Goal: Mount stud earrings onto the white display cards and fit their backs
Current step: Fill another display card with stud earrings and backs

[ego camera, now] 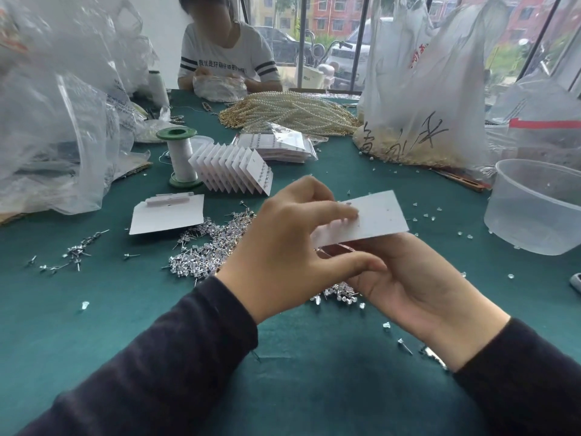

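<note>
My right hand (421, 284) holds a white display card (380, 218) from below, palm up, above the green table. My left hand (292, 247) reaches over the card's left part, with its fingertips pressed on the card face near a small stud; the blur hides whether a stud sits between them. A heap of loose silver stud earrings (204, 247) lies on the cloth just left of and under my hands. Clear earring backs (440, 217) are scattered to the right. A fanned row of filled cards (234, 171) stands behind.
Blank cards (168, 215) lie at the left, next to a white thread spool (180, 155). A clear plastic tub (534, 206) stands at the right. Pearl strands (292, 111), bagged cards (276, 146) and big plastic bags (56, 105) crowd the back. A person (226, 48) sits opposite.
</note>
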The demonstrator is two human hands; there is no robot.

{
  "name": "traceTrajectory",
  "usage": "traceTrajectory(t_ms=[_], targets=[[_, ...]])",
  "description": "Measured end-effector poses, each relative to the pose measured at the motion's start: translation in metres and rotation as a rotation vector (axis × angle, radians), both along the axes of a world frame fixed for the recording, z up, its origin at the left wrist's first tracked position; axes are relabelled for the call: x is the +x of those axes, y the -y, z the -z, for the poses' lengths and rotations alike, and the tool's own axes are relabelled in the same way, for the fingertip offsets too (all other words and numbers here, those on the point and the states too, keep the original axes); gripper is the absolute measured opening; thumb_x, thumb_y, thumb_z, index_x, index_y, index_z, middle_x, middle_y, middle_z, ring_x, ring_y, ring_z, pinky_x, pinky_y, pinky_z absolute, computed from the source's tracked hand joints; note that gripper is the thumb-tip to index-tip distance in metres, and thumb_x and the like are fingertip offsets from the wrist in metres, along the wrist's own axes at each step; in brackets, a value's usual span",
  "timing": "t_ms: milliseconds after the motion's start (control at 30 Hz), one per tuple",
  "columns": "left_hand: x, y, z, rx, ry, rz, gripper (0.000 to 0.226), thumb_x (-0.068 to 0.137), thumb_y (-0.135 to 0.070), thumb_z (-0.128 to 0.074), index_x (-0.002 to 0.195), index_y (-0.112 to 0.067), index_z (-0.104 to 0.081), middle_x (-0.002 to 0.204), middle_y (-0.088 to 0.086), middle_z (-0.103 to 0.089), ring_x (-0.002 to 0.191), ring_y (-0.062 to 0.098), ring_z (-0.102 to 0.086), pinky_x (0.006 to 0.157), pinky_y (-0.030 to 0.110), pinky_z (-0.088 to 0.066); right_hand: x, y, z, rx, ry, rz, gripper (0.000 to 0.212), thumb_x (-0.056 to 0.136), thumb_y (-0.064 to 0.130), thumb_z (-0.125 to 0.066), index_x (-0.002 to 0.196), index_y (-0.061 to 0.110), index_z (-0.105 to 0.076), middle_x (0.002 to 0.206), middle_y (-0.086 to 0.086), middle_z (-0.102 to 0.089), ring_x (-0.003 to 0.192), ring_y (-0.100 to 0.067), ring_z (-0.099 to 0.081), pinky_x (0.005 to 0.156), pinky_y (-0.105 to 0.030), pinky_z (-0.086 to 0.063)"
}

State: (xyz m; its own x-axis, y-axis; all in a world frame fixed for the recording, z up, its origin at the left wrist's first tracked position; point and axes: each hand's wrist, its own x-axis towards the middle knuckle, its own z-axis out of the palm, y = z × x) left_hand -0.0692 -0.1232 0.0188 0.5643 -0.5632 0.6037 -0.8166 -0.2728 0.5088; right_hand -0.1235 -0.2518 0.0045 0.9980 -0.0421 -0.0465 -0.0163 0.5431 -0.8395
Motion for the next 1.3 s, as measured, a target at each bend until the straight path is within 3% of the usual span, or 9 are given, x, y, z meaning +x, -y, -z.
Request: traceTrajectory(t_ms=[267, 400, 567, 733, 833, 967, 1067, 1167, 1300], targets=[[0.004, -0.002, 0.006, 0.169, 0.155, -0.002, 0.033, 0.074, -0.02, -0.063, 0.104, -0.009, -0.068, 0.088, 0.006, -0.059, 0.078, 0.021, -0.057, 0.07, 0.034, -0.048, -0.004, -0.001, 0.001, -0.306, 0.034, 0.214, 0.035, 0.081, -0.016, -0.046, 0.074, 0.01, -0.07, 0.071, -0.005, -0.072, 0.063, -0.013, -0.067, 0.058, -0.026, -0.056], [0.008, -0.003, 0.007, 0.235, 0.203, 0.036, 0.032, 0.077, -0.006, -0.062, 0.108, -0.006, -0.067, 0.088, 0.011, -0.06, 0.077, 0.026, -0.058, 0.068, 0.041, -0.051, -0.005, 0.002, 0.001, -0.616, 0.058, 0.339, 0.03, 0.078, -0.011, -0.056, 0.07, 0.013, -0.072, 0.073, -0.004, -0.073, 0.064, -0.014, -0.067, 0.065, -0.031, -0.058], [0.011, -0.004, 0.007, 0.184, 0.263, -0.017, 0.027, 0.077, -0.006, -0.057, 0.1, -0.009, -0.071, 0.09, 0.01, -0.062, 0.082, 0.027, -0.058, 0.071, 0.04, -0.05, -0.006, 0.0, 0.001, -0.638, 0.076, 0.379, 0.015, 0.078, -0.001, -0.064, 0.072, 0.01, -0.073, 0.066, -0.003, -0.07, 0.054, -0.012, -0.062, 0.057, -0.023, -0.054], [0.007, 0.0, 0.007, 0.075, 0.108, 0.039, 0.02, 0.082, -0.01, -0.053, 0.091, -0.006, -0.07, 0.082, 0.006, -0.069, 0.073, 0.019, -0.063, 0.068, 0.03, -0.049, -0.007, -0.001, -0.001, -0.747, 0.152, 0.368, 0.021, 0.08, -0.003, -0.063, 0.076, 0.013, -0.075, 0.069, -0.003, -0.072, 0.058, -0.011, -0.063, 0.06, -0.024, -0.055], [0.009, 0.0, 0.008, 0.017, -0.064, -0.041, 0.02, 0.081, -0.017, -0.053, 0.071, -0.007, -0.067, 0.057, 0.003, -0.06, 0.05, 0.009, -0.047, 0.048, 0.016, -0.034, -0.009, 0.004, -0.008, -0.906, 0.207, 0.301, 0.014, 0.081, 0.005, -0.065, 0.078, 0.015, -0.075, 0.064, 0.005, -0.071, 0.055, -0.006, -0.063, 0.054, -0.019, -0.053], [0.016, -0.001, 0.009, -0.039, -0.311, -0.118, 0.03, 0.084, -0.015, -0.057, 0.066, 0.008, -0.061, 0.054, 0.017, -0.052, 0.044, 0.014, -0.036, 0.042, 0.024, -0.027, 0.0, 0.047, -0.009, -1.381, 0.123, 0.464, 0.008, 0.083, 0.015, -0.066, 0.08, 0.017, -0.073, 0.057, 0.013, -0.067, 0.05, 0.004, -0.057, 0.052, -0.006, -0.043], [0.018, -0.001, 0.012, -0.038, -0.375, -0.154, 0.029, 0.083, -0.015, -0.058, 0.069, 0.01, -0.062, 0.056, 0.013, -0.05, 0.046, 0.016, -0.037, 0.043, 0.024, -0.027, 0.008, 0.084, 0.002, -1.699, -0.146, 0.616, 0.019, 0.084, 0.009, -0.058, 0.094, 0.012, -0.074, 0.089, -0.002, -0.073, 0.079, -0.01, -0.063, 0.076, -0.017, -0.043], [0.019, -0.002, 0.012, -0.075, -0.436, -0.158, 0.023, 0.083, -0.015, -0.059, 0.073, 0.004, -0.067, 0.065, 0.017, -0.065, 0.049, 0.02, -0.048, 0.045, 0.026, -0.037, 0.011, 0.104, 0.011, -1.673, -0.333, 0.555, 0.023, 0.083, 0.009, -0.057, 0.099, 0.012, -0.073, 0.102, -0.007, -0.071, 0.097, -0.023, -0.061, 0.087, -0.026, -0.042], [0.018, -0.003, 0.008, -0.103, -0.474, -0.194, 0.017, 0.083, -0.016, -0.059, 0.074, -0.005, -0.069, 0.076, 0.011, -0.07, 0.072, 0.029, -0.066, 0.058, 0.04, -0.054, 0.012, 0.106, 0.011, -1.605, -0.323, 0.495, 0.019, 0.082, 0.011, -0.06, 0.093, 0.019, -0.074, 0.087, 0.002, -0.07, 0.078, -0.012, -0.058, 0.068, -0.018, -0.04]])
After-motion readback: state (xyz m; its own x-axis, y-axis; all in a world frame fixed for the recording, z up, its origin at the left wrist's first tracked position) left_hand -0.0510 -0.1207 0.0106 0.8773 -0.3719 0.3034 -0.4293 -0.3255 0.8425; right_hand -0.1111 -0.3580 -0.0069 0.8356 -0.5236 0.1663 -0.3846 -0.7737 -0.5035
